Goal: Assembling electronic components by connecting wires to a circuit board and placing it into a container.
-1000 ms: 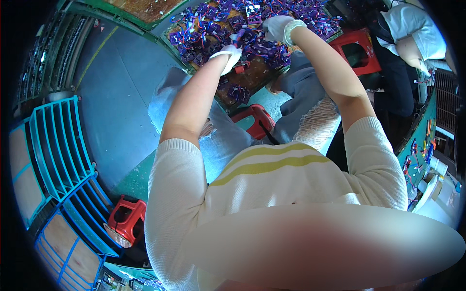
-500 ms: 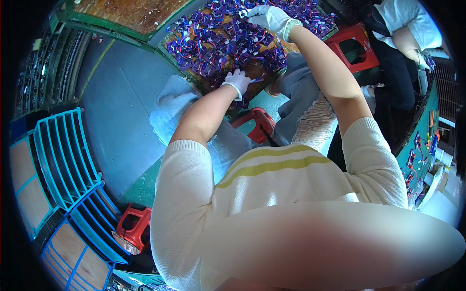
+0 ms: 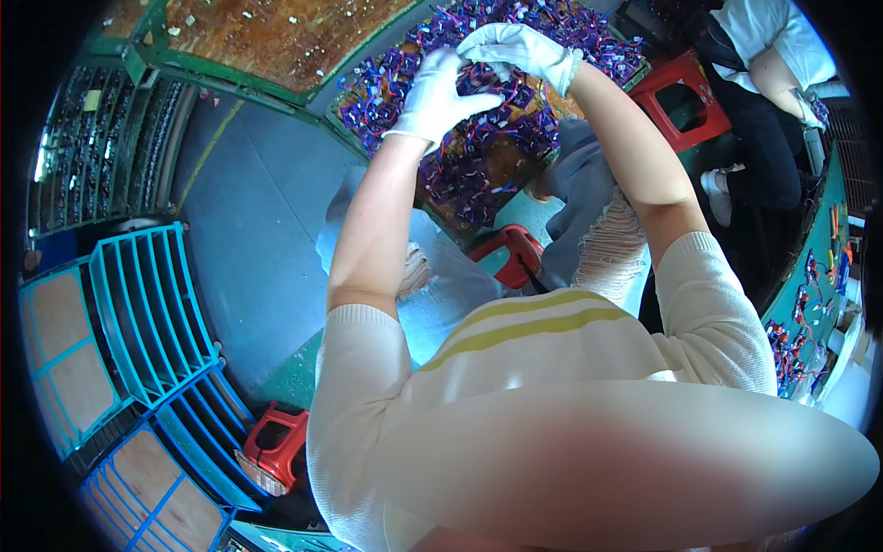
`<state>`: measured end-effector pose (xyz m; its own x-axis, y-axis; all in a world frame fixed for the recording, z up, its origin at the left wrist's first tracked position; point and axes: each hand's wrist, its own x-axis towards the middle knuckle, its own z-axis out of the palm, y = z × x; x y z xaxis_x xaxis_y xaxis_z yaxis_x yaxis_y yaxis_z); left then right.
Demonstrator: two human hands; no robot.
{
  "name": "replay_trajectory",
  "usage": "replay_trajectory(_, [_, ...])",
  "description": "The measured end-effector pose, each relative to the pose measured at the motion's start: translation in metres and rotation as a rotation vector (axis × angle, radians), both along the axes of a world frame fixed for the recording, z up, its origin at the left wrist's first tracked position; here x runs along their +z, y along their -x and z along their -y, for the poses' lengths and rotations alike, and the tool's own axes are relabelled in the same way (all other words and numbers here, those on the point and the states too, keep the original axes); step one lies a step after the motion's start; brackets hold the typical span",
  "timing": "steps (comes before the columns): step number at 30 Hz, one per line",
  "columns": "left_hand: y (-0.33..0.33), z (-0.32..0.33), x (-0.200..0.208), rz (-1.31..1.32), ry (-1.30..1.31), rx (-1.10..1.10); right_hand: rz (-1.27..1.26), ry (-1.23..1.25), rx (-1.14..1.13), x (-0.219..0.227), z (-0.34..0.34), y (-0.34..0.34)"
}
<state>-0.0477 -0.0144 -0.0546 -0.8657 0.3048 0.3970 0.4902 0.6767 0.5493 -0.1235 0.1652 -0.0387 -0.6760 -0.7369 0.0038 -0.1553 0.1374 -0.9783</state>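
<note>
Loosely heaped, purple wired parts (image 3: pixel 533 135), beneath white-gloved fingers (image 3: pixel 486 39)

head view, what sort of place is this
Probably a factory workshop, perhaps for electronics assembly: a heap of small purple wired parts covers much of the work surface, a teal slatted rack stands nearby, and another person is close by.

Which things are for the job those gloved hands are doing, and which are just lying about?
Seems part of the job:
- white-gloved left hand
- white-gloved right hand; can't see whether its grip holds anything
- heaped small purple parts with red and blue wires

Seem just about:
- slatted turquoise metal rack
- red plastic stool at lower left
</note>
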Motion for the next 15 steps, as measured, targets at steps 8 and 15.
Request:
replay_trajectory(8, [0.004,0.016,0.012,-0.425,0.320,0.141,0.692,-0.008,0.043,0.008,0.005,-0.017])
replay_trajectory(15, [0.006,0.034,0.036,-0.651,0.450,0.080,0.259,-0.093,0.142,0.007,0.025,-0.042])
